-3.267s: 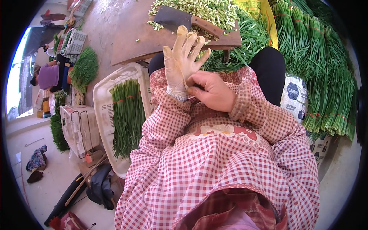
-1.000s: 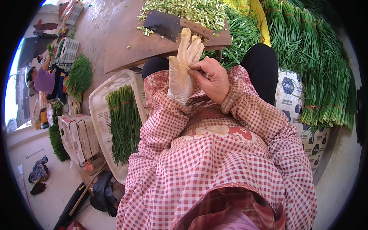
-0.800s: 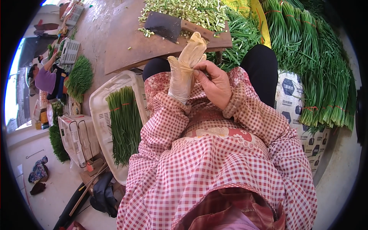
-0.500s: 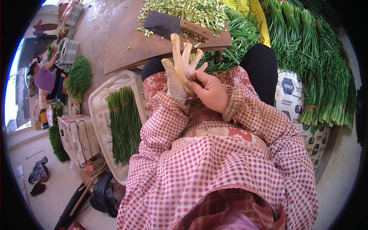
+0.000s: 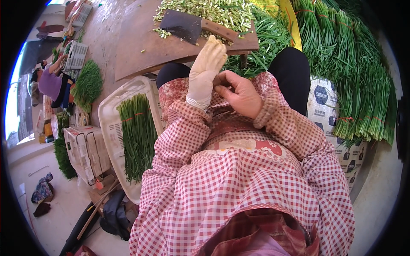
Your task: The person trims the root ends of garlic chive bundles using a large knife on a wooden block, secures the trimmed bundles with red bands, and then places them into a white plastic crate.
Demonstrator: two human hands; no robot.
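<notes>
My left hand [image 5: 207,70] wears a thin off-white glove, yellowed at the fingers. Its fingers are stretched out and held together, pointing away from me toward the board's near edge. My bare right hand [image 5: 241,94] is beside the gloved wrist, fingers curled, with thumb and forefinger at the edge of the glove [image 5: 200,87]; the exact contact is partly hidden. Beyond the hands, a cleaver [image 5: 181,25] with a wooden handle lies on the brown wooden board [image 5: 136,53], beside a heap of chopped pale green stalks [image 5: 205,10].
Bundled green stalks [image 5: 139,138] lie in a white plastic crate [image 5: 106,111] at my left. More tied bundles [image 5: 348,64] are stacked at right on a printed sheet [image 5: 322,100]. Loose green leaves [image 5: 273,38] lie beside the board. A person in purple [image 5: 50,83] works at far left.
The left hand's spread fingers have come together and tipped to the right. My right hand has moved slightly right, from the gloved palm to the wrist side.
</notes>
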